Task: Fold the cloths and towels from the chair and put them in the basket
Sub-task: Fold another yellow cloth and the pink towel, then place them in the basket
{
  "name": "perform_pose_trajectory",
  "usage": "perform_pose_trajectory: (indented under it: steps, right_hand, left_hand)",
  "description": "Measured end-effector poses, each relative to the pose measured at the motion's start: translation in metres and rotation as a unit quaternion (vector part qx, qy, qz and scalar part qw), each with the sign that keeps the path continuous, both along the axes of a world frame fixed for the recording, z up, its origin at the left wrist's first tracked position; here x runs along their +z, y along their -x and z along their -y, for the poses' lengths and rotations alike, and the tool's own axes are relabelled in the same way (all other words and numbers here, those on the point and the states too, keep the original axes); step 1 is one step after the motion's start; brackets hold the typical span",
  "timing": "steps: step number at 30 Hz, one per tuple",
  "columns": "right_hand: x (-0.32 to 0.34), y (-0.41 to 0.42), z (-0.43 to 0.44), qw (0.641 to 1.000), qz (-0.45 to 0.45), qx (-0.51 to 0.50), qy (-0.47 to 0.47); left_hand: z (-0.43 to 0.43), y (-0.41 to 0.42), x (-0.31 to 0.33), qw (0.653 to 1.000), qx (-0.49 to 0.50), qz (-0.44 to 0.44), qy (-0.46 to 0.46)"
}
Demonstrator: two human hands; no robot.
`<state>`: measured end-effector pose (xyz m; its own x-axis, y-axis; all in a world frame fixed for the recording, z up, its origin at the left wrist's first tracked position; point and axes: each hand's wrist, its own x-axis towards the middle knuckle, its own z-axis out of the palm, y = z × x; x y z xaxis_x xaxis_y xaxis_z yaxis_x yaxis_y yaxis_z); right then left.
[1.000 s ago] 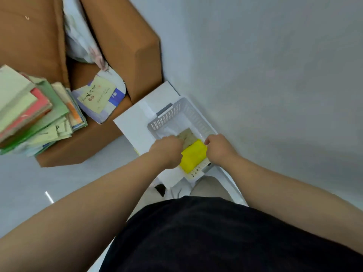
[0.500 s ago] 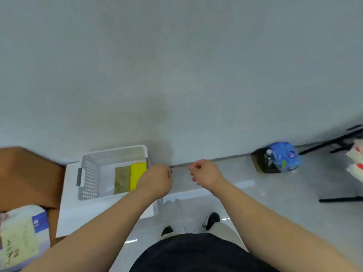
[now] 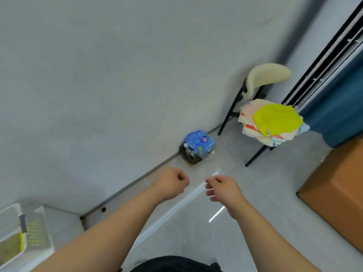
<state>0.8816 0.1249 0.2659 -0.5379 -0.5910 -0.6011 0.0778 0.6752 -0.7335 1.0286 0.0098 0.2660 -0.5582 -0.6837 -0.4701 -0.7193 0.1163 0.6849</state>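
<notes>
A cream-backed chair (image 3: 263, 79) with black legs stands at the upper right, its seat piled with cloths and towels (image 3: 253, 122); a yellow-green cloth (image 3: 277, 119) lies on top. The white perforated basket (image 3: 11, 214) sits at the far lower left, with a yellow and an olive folded cloth (image 3: 9, 246) inside. My left hand (image 3: 172, 183) is curled into a fist and holds nothing. My right hand (image 3: 224, 189) hangs beside it with loosely curled fingers, also holding nothing. Both hands hover over the floor, apart from the chair and the basket.
A small dark bin with a blue wrapper (image 3: 198, 148) stands on the floor against the wall. A brown cardboard box (image 3: 337, 193) fills the right side. A blue curtain (image 3: 337, 107) hangs behind the chair. The basket rests on a white low table (image 3: 41, 250).
The view swung right, from the basket to the chair. Both hands left the yellow cloth in the basket and now hold nothing, over the floor.
</notes>
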Motion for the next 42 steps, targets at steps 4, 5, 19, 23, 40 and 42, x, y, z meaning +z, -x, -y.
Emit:
perform_pose_trajectory:
  steps: [4,5,19,23,40,42]
  right_hand:
    - [0.027,0.132,-0.058,0.999,-0.028,-0.042,-0.007]
    - [0.032,0.161,-0.066,0.998,-0.033,-0.049,-0.008]
    - [-0.013,0.55,-0.04,0.993,-0.072,-0.059,-0.071]
    - [-0.012,0.652,-0.025,0.988,-0.109,0.009,-0.11]
    - [-0.209,0.863,0.095,0.785,-0.271,0.528,-0.177]
    - [-0.237,0.863,0.108,0.772,-0.285,0.544,-0.161]
  left_hand:
    - [-0.04,0.131,0.013,0.994,0.032,-0.054,-0.088]
    - [-0.046,0.162,0.017,0.994,0.026,-0.059,-0.09]
    - [-0.002,0.575,-0.039,0.975,0.052,-0.046,-0.209]
    - [0.019,0.67,-0.04,0.969,0.066,-0.041,-0.234]
    - [-0.004,0.815,-0.168,0.807,0.52,-0.066,-0.271]
    - [-0.012,0.823,-0.19,0.786,0.545,-0.086,-0.279]
